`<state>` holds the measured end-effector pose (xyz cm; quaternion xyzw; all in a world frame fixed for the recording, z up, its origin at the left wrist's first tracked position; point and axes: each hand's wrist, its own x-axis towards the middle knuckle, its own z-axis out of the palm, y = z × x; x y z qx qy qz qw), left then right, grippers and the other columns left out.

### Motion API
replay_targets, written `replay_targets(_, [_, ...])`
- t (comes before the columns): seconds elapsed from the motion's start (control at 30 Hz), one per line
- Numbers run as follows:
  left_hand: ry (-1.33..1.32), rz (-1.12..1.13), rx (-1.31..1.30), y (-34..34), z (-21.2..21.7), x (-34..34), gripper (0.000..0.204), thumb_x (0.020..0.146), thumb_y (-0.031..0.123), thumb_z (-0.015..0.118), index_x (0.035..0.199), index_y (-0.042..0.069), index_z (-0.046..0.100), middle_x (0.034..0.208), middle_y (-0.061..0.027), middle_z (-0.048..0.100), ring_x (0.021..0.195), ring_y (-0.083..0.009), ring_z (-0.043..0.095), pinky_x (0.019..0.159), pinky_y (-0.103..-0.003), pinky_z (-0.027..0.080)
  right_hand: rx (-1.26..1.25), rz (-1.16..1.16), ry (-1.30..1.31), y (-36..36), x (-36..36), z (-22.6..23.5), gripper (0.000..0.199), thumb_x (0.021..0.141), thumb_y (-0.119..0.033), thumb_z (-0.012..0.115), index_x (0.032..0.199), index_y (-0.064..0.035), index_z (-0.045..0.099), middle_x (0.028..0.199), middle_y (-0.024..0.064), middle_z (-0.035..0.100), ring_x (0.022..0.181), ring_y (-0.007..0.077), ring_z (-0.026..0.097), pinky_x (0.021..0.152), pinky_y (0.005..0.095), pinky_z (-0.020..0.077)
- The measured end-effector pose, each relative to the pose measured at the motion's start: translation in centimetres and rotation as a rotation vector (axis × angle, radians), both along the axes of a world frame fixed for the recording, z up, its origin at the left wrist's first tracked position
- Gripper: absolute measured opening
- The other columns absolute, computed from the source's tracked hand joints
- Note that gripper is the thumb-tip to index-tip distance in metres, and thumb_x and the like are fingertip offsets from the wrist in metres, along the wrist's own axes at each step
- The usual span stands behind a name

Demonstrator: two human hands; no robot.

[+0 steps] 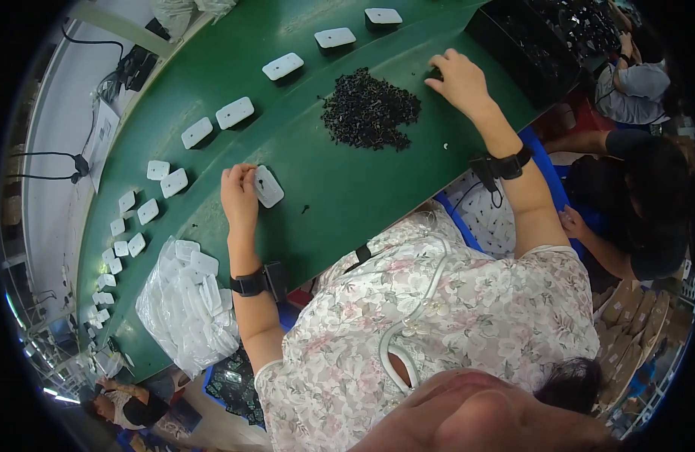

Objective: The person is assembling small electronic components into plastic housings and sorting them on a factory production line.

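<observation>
My left hand [240, 194] is curled at the left edge of a white plastic cover [269, 187], its fingertips gripping that edge. The cover is rectangular with rounded corners and lies on the green table, with a small dark mark on its face. My right hand [462, 81] is over the table, right of a pile of small black parts [368, 109]. Its thumb and index finger are bent and apart, and nothing plain shows between them. One loose black part [306, 209] lies to the right of the cover.
Several white-topped pieces [235, 113] stand in a curved line along the green table [317, 248]. A clear bag of white covers [189, 301] sits at the left. A black box [513, 53] stands at the far right. Other people [641, 203] sit on the right.
</observation>
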<state>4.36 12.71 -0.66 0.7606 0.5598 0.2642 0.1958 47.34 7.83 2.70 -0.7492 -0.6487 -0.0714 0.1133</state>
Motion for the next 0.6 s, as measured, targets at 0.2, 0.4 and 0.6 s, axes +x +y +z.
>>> replay_targets(0.2, [0.315, 0.163, 0.26, -3.9, 0.6, 1.9, 0.035, 0.084, 0.025, 0.067, 0.109, 0.003, 0.056, 0.097, -0.0145, 0.054, 0.09, -0.0309, 0.052, 0.076, -0.039, 0.044, 0.123, 0.454, 1.099, -0.3, -8.3, 1.9, 0.029, 0.078, -0.002, 0.069, 0.105, -0.0037, 0.061, 0.103, 0.0057, 0.051, 0.099, 0.0145, 0.053, 0.086, 0.0271, 0.0444])
replay_targets(0.4, [0.231, 0.161, 0.226, -4.6, 0.8, 2.2, 0.053, 0.072, 0.021, 0.075, 0.116, 0.004, 0.053, 0.105, -0.0152, 0.055, 0.1, -0.034, 0.05, 0.084, -0.041, 0.04, -0.119, 0.73, 0.946, -4.2, -15.2, 0.4, 0.025, 0.076, -0.003, 0.071, 0.1, -0.0027, 0.063, 0.106, 0.0105, 0.06, 0.099, 0.0248, 0.058, 0.083, 0.0296, 0.0469])
replay_targets(0.6, [0.081, -0.099, 0.248, -5.2, 0.7, 0.4, 0.048, 0.074, 0.008, 0.068, 0.12, 0.01, 0.053, 0.11, -0.0071, 0.059, 0.106, -0.0261, 0.052, 0.086, -0.04, 0.039, -0.166, 0.787, 0.574, -4.2, -15.1, 1.1, 0.035, 0.077, -0.001, 0.068, 0.111, -0.0029, 0.061, 0.114, 0.0137, 0.061, 0.102, 0.0294, 0.06, 0.088, 0.0346, 0.0479])
